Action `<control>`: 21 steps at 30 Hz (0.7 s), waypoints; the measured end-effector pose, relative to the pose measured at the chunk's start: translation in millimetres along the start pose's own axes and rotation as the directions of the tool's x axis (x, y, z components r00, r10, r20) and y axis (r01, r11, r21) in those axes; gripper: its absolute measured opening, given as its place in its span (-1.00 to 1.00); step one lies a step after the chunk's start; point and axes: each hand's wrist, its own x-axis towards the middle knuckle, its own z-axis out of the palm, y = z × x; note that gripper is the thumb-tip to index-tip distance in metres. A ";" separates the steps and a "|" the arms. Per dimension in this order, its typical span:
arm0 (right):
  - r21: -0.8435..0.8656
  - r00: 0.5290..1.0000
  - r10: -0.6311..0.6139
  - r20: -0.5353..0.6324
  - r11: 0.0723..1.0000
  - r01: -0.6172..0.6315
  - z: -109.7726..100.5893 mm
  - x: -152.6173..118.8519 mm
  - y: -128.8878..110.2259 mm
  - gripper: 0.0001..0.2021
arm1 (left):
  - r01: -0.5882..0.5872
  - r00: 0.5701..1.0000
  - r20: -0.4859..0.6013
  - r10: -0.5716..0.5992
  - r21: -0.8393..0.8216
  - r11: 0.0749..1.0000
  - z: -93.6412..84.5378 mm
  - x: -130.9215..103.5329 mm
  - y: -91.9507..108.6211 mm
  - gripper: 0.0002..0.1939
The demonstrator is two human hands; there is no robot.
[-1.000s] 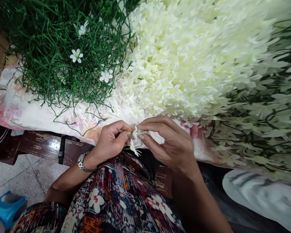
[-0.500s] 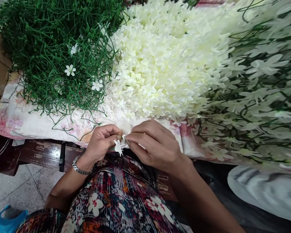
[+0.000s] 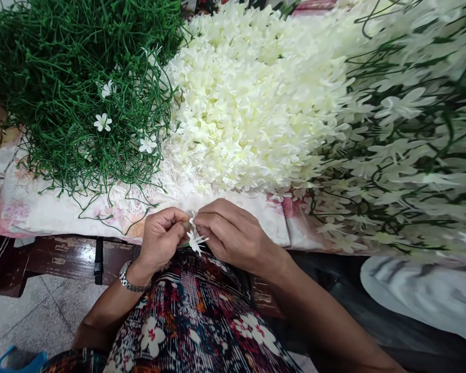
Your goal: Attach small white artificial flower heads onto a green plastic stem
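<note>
Both hands meet over the lap at the surface's (image 3: 42, 207) near edge, the left hand (image 3: 161, 238) and right hand (image 3: 233, 235) pinching one small white flower (image 3: 196, 241) between their fingertips, petals pointing down toward the lap, equally near both.

Head camera, one view: you look forward and down, close over your lap (image 3: 194, 321) and table edge (image 3: 62, 256).
</note>
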 end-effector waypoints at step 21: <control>0.085 0.987 -0.094 -0.131 0.991 0.106 -10.6 -4.5 7.8 -0.80 | 0.108 0.978 0.182 -0.105 -0.005 0.994 -3.9 -8.4 15.7 -0.72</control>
